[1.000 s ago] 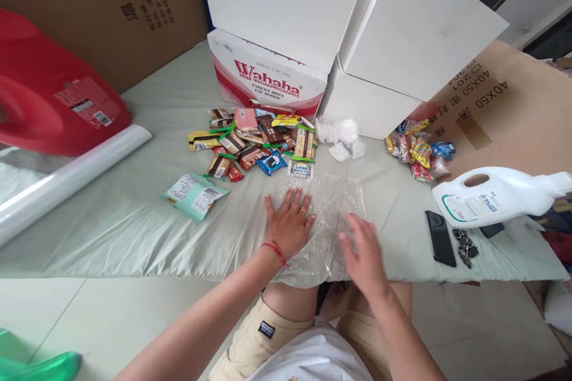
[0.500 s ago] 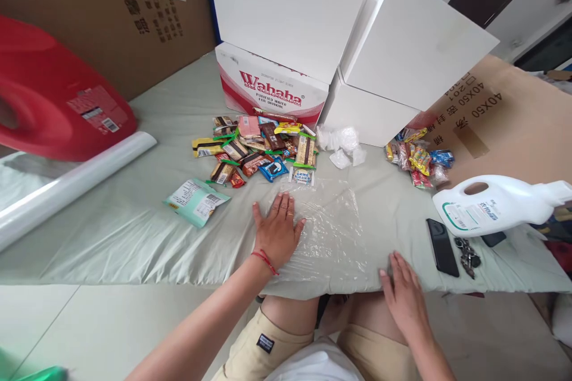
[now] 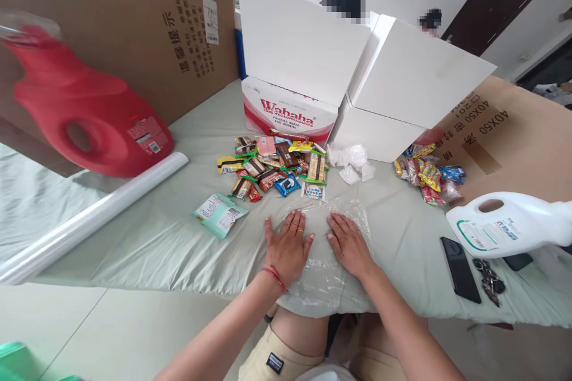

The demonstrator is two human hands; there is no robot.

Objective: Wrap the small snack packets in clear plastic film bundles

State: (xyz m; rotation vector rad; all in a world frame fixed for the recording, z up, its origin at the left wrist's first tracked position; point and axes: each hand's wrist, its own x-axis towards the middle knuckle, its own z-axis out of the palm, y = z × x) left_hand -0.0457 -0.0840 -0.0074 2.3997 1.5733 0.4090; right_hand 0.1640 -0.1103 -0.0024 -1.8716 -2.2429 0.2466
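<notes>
A clear plastic sheet or bag (image 3: 319, 277) lies flat on the cloth-covered table. My left hand (image 3: 287, 245) rests palm down on its left side, fingers stretched out, with a red string on the wrist. Pressed flat on the right part of the plastic is my right hand (image 3: 351, 244), its fingers extended. Just beyond my fingertips sits a pile of wrapped snacks (image 3: 270, 180), with white crumpled packets (image 3: 353, 158) beside it. A mint-green snack bag (image 3: 220, 214) lies left of my left hand.
On the left stand a red detergent jug (image 3: 102, 113) and a roll of clear film (image 3: 102, 214). White boxes (image 3: 304, 41) rise behind the snacks. To the right are small candy packets (image 3: 429, 175), a white bottle (image 3: 509, 226), a black phone (image 3: 460, 268) and keys (image 3: 490, 280).
My right hand has moved from the table's front edge up and left onto the plastic. The left hand stays flat on it. The camera view has shifted.
</notes>
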